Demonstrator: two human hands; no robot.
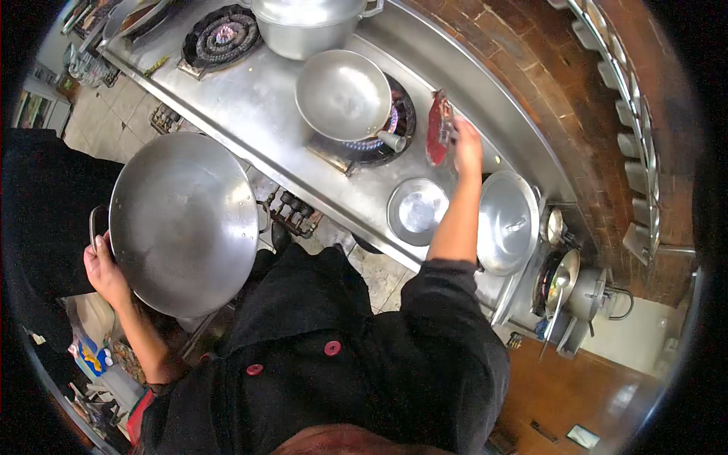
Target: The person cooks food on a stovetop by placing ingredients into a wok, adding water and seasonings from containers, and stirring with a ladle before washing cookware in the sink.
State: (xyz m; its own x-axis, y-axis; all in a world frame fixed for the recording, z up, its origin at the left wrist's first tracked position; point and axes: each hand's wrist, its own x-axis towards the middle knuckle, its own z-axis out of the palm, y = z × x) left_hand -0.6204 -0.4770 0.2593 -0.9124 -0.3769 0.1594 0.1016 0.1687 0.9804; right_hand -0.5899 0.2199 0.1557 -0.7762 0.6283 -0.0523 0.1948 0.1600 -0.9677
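Observation:
On the left, my left hand [106,273] is closed round a side handle of a large, wide metal pan [186,224]. The pan is bare inside and held off the stove, tilted toward me. My right hand [467,148] reaches over the steel stove top, closed on a flat dark-red thing [438,133] with a clear, shiny part beside the fingers. I cannot make out its exact kind. Left of that hand a smaller metal pan [343,95] sits on a lit burner [394,125], its short handle toward me. A round metal dish [418,211] lies below my right forearm.
A big lidded pot [303,34] stands at the back beside another lit burner [224,36]. An oval metal lid [508,222] lies right of my forearm. More pans [557,280] are at the far right. A person in black clothing [45,205] stands close on my left.

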